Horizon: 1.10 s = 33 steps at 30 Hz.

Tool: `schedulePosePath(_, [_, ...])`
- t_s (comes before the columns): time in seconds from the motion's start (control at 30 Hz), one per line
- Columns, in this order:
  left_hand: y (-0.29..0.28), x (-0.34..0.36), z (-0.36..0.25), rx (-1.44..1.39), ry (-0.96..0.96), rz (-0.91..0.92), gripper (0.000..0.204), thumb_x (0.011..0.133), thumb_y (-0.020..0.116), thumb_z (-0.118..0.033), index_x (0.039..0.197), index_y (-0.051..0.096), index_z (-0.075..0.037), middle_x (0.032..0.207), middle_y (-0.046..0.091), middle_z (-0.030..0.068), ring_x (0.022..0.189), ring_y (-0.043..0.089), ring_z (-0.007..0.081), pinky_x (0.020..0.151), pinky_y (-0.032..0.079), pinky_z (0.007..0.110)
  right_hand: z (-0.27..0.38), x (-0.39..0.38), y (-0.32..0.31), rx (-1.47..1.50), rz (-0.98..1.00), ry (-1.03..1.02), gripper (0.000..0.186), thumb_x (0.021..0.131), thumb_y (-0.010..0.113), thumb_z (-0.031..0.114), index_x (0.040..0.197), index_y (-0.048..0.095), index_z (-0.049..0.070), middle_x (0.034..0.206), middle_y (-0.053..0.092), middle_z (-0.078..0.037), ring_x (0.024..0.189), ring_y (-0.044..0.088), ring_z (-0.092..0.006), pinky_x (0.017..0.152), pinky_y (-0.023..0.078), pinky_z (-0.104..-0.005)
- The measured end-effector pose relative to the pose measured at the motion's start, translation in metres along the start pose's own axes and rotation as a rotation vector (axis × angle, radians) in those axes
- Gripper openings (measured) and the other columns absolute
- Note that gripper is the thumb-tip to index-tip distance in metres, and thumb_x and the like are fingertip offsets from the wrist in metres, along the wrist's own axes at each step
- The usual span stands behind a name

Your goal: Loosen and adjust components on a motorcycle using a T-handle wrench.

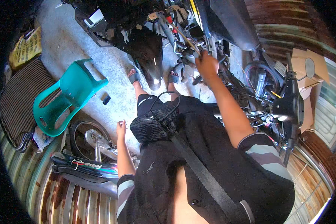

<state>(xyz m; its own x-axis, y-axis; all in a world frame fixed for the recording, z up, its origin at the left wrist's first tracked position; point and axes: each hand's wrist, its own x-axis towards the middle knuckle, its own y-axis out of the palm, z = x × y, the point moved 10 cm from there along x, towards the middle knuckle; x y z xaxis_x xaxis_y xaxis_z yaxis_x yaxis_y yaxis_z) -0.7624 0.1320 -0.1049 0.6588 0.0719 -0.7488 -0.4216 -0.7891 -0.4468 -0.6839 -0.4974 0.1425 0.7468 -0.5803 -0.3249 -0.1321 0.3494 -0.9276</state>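
Note:
My right hand [207,66] is raised ahead and to the right, with its fingers closed round the end of a thin brownish stick-like tool [184,37]. The tool slants up and left over the exposed frame and mechanical parts of a motorcycle [168,31]; I cannot tell whether its far end touches them. Below that hand is a tangle of metal parts and cables. My left hand [121,128] hangs low by my left side, fingers loosely bent and a little apart, with nothing visible in it. Between my feet stands the motorcycle's black fender [147,56].
A green plastic chair [76,84] is on the left, beside a dark ribbed mat [24,97] and a yellow sack [28,48]. Another motorcycle [89,166] stands at lower left. To the right are a scooter's handlebar [291,108] and cardboard [306,71]. A black bag [153,125] hangs at my front.

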Motion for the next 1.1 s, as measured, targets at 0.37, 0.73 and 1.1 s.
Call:
schedulePosePath(0.37, [0.063,0.009,0.012,-0.031,0.047,0.264,0.038,0.092,0.054,-0.037,0.106,0.056,-0.002,0.089,0.066,0.0136,0.074,0.062,0.0236,0.072,0.05,0.034,-0.001,-0.022,0.033,0.458,0.04,0.095,0.033,0.086,0.051,0.03,0.106,0.051,0.003,0.081,0.064,-0.025,0.076,0.062,-0.0444,0.073,0.048,-0.0523])
schedulePosePath(0.73, [0.021,-0.017,-0.003,-0.076,-0.072,0.225,0.037,0.092,0.054,-0.037,0.105,0.056,-0.002,0.088,0.066,0.0134,0.074,0.062,0.0236,0.072,0.05,0.034,0.019,-0.029,0.112,1.392,0.576,0.019,0.024,0.094,0.051,0.023,0.109,0.053,0.004,0.077,0.052,0.0,0.066,0.049,-0.0102,0.057,0.043,-0.0271])
schedulePosePath(1.1, [0.012,-0.038,0.024,-0.175,-0.151,0.174,0.036,0.092,0.054,-0.036,0.105,0.056,-0.003,0.088,0.065,0.0132,0.073,0.062,0.0236,0.071,0.05,0.034,0.056,-0.043,0.098,1.927,0.895,0.155,0.025,0.096,0.05,0.017,0.115,0.053,0.0,0.068,0.04,0.002,0.061,0.04,-0.0078,0.058,0.038,-0.0227])
